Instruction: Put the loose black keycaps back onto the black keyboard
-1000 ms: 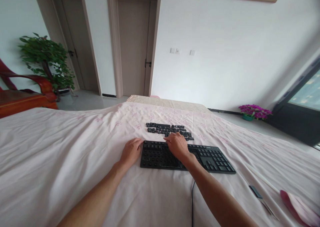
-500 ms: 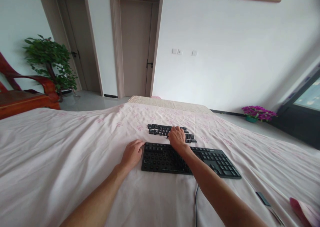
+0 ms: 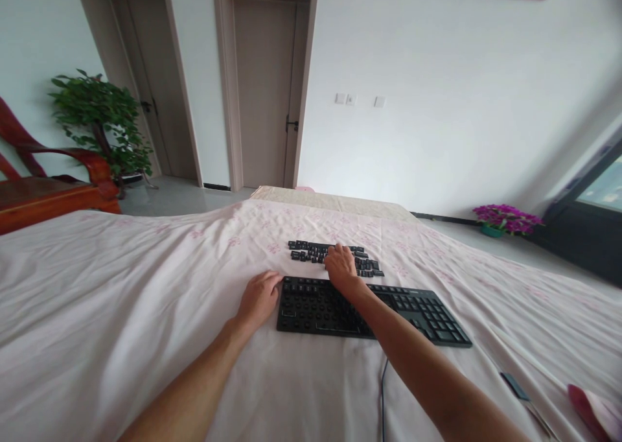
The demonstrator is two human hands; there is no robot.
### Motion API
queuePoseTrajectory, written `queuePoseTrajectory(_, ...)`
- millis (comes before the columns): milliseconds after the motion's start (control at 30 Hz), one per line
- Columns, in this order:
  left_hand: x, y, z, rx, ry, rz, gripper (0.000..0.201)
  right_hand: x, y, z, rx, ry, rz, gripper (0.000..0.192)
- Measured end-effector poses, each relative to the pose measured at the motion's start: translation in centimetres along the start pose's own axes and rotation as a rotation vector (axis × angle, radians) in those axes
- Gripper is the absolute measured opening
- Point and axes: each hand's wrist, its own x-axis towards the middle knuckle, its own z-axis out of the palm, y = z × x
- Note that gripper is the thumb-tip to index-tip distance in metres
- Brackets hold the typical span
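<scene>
Head view: left hand [image 3: 259,297] rests flat against the left edge of the black plastic keyboard [image 3: 369,307]. Right hand [image 3: 341,267] sits on the loose black keycaps [image 3: 311,252]; grip unclear.

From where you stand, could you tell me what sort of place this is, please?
Most likely a room in a home. The keyboard lies on a pink floral cloth, with a potted plant, a red wooden armchair, and interior doors beyond.

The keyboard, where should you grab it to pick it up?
Probably by its two short ends, one of the hands on each. The keyboard lies flat and long on the pink sheet, and many caps are off, so gripping the top risks the bare stems. The left hand already rests at the left end.
</scene>
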Motion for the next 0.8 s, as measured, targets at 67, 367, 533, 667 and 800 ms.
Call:
queuePoseTrajectory(67, 0.0, -0.1, 0.1, -0.003, 0.003, 0.007, 0.045, 0.1, -0.2, -0.1, -0.006, 0.001, -0.011, 0.026)
queuePoseTrajectory(367, 0.1, -0.4, 0.3, 0.006, -0.003, 0.004, 0.045, 0.3, -0.6, -0.4, -0.013, -0.006, -0.036, 0.025)
queuePoseTrajectory(533, 0.1, -0.3, 0.3, 0.003, -0.002, 0.007, 0.044, -0.4, 0.0, -1.2, 0.016, 0.02, -0.006, 0.023)
queuePoseTrajectory(667, 0.1, -0.3, 0.2, -0.021, -0.001, 0.018, 0.045, -3.2, 0.5, -2.2, 0.22, 0.089, 0.045, 0.021)
queuePoseTrajectory(800, 0.0, -0.2, 0.1, -0.048, 0.009, 0.029, 0.046, -6.6, 0.1, -2.9, 0.397, 0.108, -0.004, 0.017)
